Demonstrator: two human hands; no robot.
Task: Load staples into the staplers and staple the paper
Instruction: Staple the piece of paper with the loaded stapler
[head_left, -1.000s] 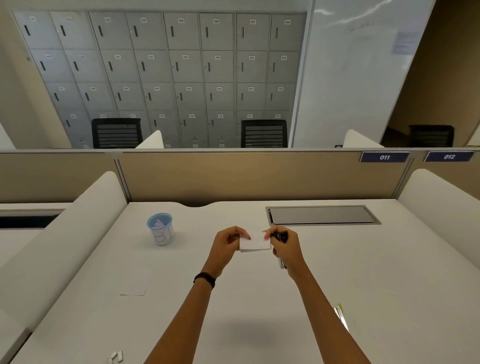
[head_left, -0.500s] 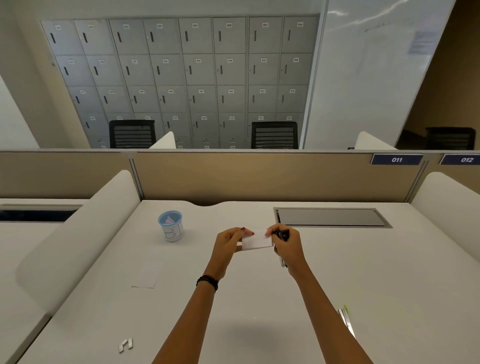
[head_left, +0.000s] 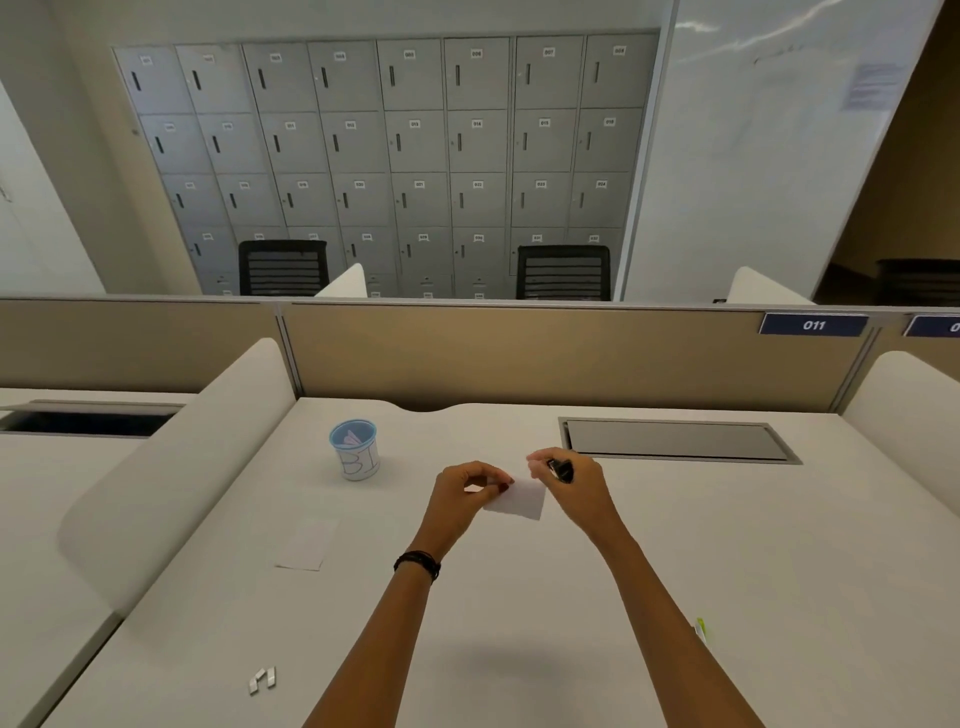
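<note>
My left hand pinches the left edge of a small white paper held above the middle of the desk. My right hand is closed around a small black stapler, just off the paper's upper right corner; most of the stapler is hidden in the fist. Two short strips of staples lie near the front left edge of the desk. A second white sheet lies flat on the desk, left of my arms.
A blue-rimmed cup with marker writing stands at the back left. A grey cable hatch is set into the desk at the back right. A green-and-white item peeks out beside my right forearm. Beige partitions enclose the back.
My right hand has come off the paper and lifted slightly with the stapler. The paper now tilts, held by my left hand alone. The camera has turned left.
</note>
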